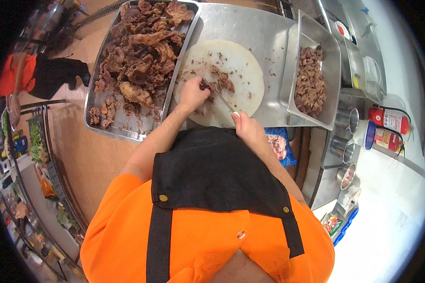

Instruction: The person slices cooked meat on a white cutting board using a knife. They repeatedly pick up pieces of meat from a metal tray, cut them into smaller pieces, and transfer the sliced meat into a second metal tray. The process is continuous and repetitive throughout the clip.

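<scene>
My right hand (246, 127) grips the pale handle of a kitchen knife (221, 97), whose blade slants up and left over a round white cutting board (248, 70). My left hand (194, 93) rests on the board with its fingertips on a dark bit of meat beside the blade. Several brown pieces of cooked meat (226, 82) and small crumbs lie on the board by the blade. To the left, a large metal tray (127, 132) holds a heap of cooked meat (145, 60). On the right, a deep steel pan (313, 32) contains small chopped meat pieces (310, 85).
The board lies on a steel table (212, 21). Under its right side is a blue plastic bag (289, 152) with pale pink meat. Steel containers (341, 150) and fire extinguishers (389, 120) are at right. Another person (49, 74) stands at far left, near shelves of greens (37, 141).
</scene>
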`<act>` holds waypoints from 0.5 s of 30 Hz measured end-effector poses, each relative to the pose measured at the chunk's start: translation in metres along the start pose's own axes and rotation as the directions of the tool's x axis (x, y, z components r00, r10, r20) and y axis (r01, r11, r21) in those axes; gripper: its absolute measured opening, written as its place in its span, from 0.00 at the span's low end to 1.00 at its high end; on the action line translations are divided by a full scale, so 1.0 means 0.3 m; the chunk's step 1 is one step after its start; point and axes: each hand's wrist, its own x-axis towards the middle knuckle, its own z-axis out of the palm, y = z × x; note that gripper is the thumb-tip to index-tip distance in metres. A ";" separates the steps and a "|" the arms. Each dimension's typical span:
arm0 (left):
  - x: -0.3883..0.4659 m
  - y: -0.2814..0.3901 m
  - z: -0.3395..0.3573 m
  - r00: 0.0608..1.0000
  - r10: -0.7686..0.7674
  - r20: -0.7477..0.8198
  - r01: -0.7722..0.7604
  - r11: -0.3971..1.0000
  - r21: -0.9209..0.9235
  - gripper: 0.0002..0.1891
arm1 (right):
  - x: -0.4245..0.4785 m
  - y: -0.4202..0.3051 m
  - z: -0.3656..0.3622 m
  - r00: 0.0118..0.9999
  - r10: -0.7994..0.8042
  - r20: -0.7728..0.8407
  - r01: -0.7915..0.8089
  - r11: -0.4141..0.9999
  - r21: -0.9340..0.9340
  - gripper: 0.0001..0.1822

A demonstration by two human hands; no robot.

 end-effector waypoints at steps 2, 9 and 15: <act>0.006 0.000 0.002 1.000 0.025 -0.010 -0.025 1.000 -0.011 0.18 | 0.022 0.021 0.033 1.000 -0.012 0.010 0.012 1.000 0.008 0.31; -0.001 -0.008 0.028 0.997 -0.075 -0.023 0.075 0.997 -0.034 0.18 | 0.120 0.029 0.151 0.996 -0.087 0.023 0.083 0.985 0.154 0.33; 0.010 0.002 0.002 0.998 -0.025 0.065 0.025 1.000 -0.002 0.17 | 0.270 -0.042 0.148 0.993 -0.112 -0.041 0.119 0.965 0.235 0.32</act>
